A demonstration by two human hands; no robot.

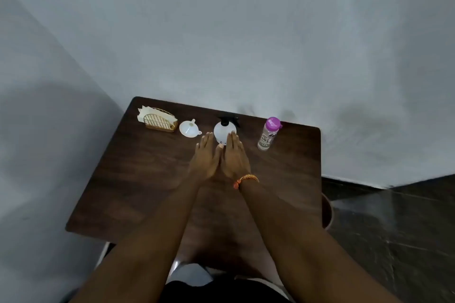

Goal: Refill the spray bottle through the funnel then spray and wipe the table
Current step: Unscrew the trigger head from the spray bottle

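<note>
A white spray bottle (222, 131) with a black trigger head stands upright near the far edge of the dark wooden table (138, 179). My left hand (205, 157) and my right hand (235, 157) lie flat side by side just in front of it, fingers stretched out and holding nothing; the right fingertips reach its lower side. A white funnel (189, 128) lies to the bottle's left. A clear water bottle (268, 134) with a purple cap stands to its right.
A gold wire holder with white napkins (158, 120) sits at the table's far left corner. Grey walls close the far and left sides. A dark tiled floor (394, 229) and a brown round object (327, 211) lie to the right of the table.
</note>
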